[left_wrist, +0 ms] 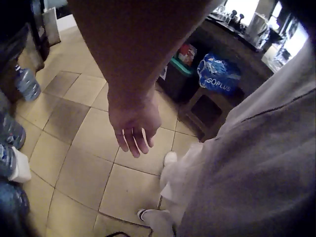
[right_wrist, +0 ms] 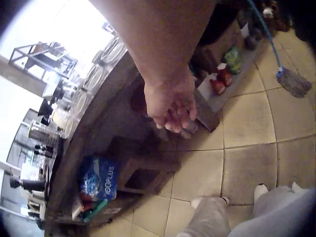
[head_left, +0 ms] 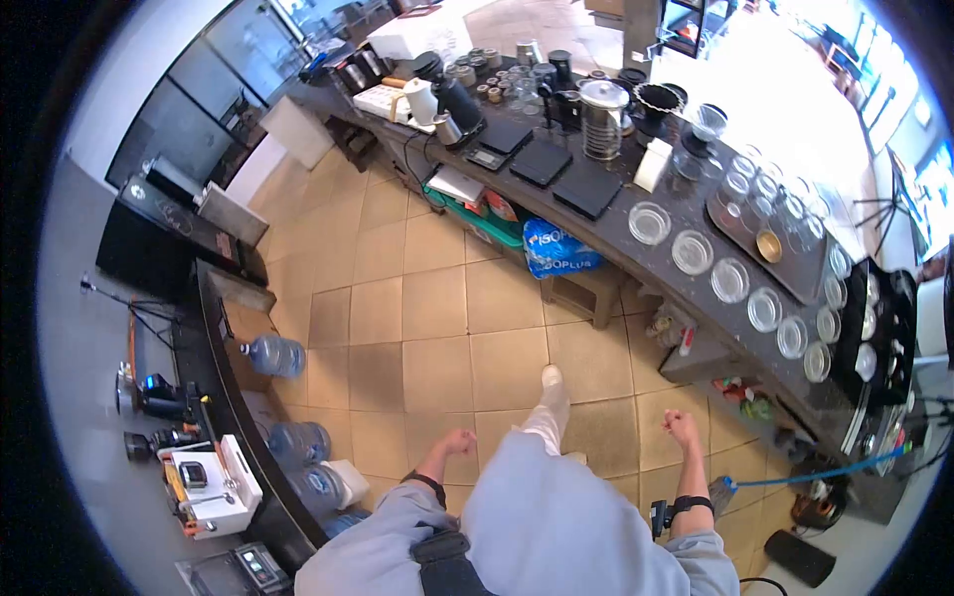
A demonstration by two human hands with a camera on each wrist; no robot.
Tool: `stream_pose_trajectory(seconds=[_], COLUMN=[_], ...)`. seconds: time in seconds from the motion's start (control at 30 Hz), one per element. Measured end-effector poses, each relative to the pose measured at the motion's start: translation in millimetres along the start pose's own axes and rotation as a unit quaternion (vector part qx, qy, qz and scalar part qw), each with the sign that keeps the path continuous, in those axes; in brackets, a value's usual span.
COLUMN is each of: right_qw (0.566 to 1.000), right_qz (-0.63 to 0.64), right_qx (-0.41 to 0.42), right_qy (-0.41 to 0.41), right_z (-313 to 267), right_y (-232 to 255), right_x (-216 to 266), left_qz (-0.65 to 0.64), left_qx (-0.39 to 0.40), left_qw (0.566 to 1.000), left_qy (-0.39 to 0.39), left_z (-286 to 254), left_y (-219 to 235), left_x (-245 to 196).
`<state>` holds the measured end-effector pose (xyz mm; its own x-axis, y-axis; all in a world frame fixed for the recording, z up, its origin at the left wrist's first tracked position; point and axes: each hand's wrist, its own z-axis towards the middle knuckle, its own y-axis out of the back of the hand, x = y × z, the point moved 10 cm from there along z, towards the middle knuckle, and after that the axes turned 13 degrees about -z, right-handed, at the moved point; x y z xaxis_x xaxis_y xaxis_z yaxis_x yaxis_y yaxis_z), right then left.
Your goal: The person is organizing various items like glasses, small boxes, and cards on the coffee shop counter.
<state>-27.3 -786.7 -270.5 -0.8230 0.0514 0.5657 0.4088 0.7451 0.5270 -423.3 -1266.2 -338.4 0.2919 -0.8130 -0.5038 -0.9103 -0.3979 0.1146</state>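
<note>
My left hand [head_left: 458, 443] hangs beside my body over the tiled floor, holding nothing. In the left wrist view the fingers of that left hand [left_wrist: 134, 123] dangle loosely downward. On the other side my right hand [head_left: 682, 428] is held out over the floor, short of the counter [head_left: 621, 233]. The right wrist view shows this right hand [right_wrist: 171, 106] with loosely curled fingers and nothing in them. Several glass dishes [head_left: 693, 252] line the counter's near edge, with black scales [head_left: 587, 188] and a metal-and-glass pot [head_left: 602, 119] farther along.
A blue-bristled broom [right_wrist: 295, 83] stands on the floor at the right. Under the counter are a stool [head_left: 579, 295] and a blue ISOPLUS pack [head_left: 558, 248]. Large water bottles [head_left: 273, 357] stand along the left bench. A tray [head_left: 760, 238] of glasses sits on the counter.
</note>
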Motion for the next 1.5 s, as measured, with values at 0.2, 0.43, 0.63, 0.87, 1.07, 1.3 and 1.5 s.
stream_pose_trajectory(seconds=[0.2, 0.43, 0.63, 0.87, 1.07, 1.3, 1.5], right_qw=[0.974, 0.941, 0.878, 0.722, 0.733, 0.633, 0.807], right_qz=[-0.176, -0.247, -0.306, -0.419, -0.294, -0.519, -0.368], right_qx=[0.127, 0.17, 0.286, 0.366, 0.467, 0.387, 0.404], right_qy=[0.07, 0.155, 0.232, 0.411, 0.398, 0.424, 0.224], right_z=[85, 176, 204, 177, 169, 234, 306], right_y=[-25, -52, -99, -218, -295, -373, -389], right_x=[40, 113, 233, 378, 443, 475, 476], left_qz=[0.004, -0.055, -0.157, -0.256, 0.299, 0.194, -0.314], left_qx=[0.055, -0.075, -0.122, -0.329, -0.173, -0.142, -0.319], left_qw=[0.998, 0.974, 0.946, 0.903, 0.935, 0.967, 0.893], left_qy=[0.038, -0.207, -0.254, -0.106, -0.074, -0.079, 0.056], left_z=[55, 132, 61, -50, -95, -9, 55], left_y=[-20, 16, 28, 24, -135, -12, 267], left_x=[-46, -246, -322, -86, 41, 79, 118])
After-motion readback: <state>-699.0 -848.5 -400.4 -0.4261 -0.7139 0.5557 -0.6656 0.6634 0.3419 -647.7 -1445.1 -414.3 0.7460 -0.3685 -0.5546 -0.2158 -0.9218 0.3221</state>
